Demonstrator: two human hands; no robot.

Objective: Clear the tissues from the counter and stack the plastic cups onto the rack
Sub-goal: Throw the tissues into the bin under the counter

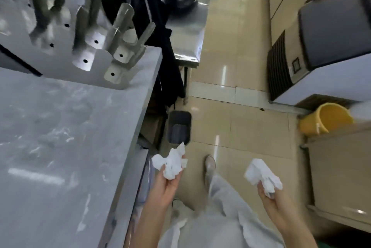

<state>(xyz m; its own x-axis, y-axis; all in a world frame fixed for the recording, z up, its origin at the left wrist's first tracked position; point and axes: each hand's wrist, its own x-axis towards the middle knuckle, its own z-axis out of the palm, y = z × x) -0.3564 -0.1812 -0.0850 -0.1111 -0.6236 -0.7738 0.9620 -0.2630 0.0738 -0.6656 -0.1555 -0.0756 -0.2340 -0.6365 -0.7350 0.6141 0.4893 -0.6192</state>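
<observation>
You're standing off the right edge of the grey marbled stone counter [60, 137], and both hands are loaded: your left hand [166, 185] has its fingers curled up around a crumpled white tissue wad [172, 162], and your right hand [275, 203] is closed on a second crumpled white tissue [263, 175], farther out from the counter over the beige tiled floor [241, 127]. Just beyond the left-hand wad, tucked against the foot of the counter, sits the small dark rectangular waste bin [179, 128], mouth up. It looks the likely drop point, and you're nearly over it. The stretch of countertop in view shows no tissues, only pale streaks and reflections, so the clearing half looks close to done once these two wads go in the bin, though part of the surface lies out of frame. At the back of the counter stands the stainless-steel peg rack [80, 36], its angled pegs all bare: no plastic cup is on it, and none shows anywhere here. By my read, the stacking half hasn't begun, and you'll need to find those cups first.
</observation>
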